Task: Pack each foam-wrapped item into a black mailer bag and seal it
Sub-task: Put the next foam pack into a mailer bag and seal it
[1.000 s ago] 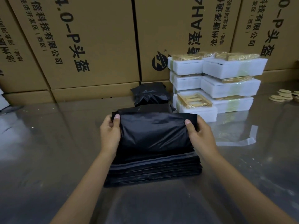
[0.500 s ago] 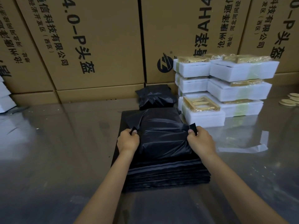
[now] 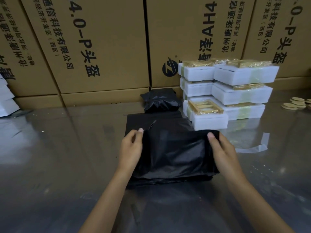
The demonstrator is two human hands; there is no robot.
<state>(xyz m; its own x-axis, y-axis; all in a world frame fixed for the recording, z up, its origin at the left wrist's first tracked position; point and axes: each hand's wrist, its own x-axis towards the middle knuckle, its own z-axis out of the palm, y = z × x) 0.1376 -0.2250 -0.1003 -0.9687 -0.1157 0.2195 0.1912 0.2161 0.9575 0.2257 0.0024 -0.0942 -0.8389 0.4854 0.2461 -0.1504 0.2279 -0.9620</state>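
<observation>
The left hand (image 3: 131, 147) pinches one edge of the filled glossy black plastic mailer bag (image 3: 176, 153), now drawn toward the person over the flat stack of black bags (image 3: 143, 121) (flap folding, likely for sealing); the right hand (image 3: 220, 148) grips its other edge, near white foam-wrapped items (image 3: 235, 93).
</observation>
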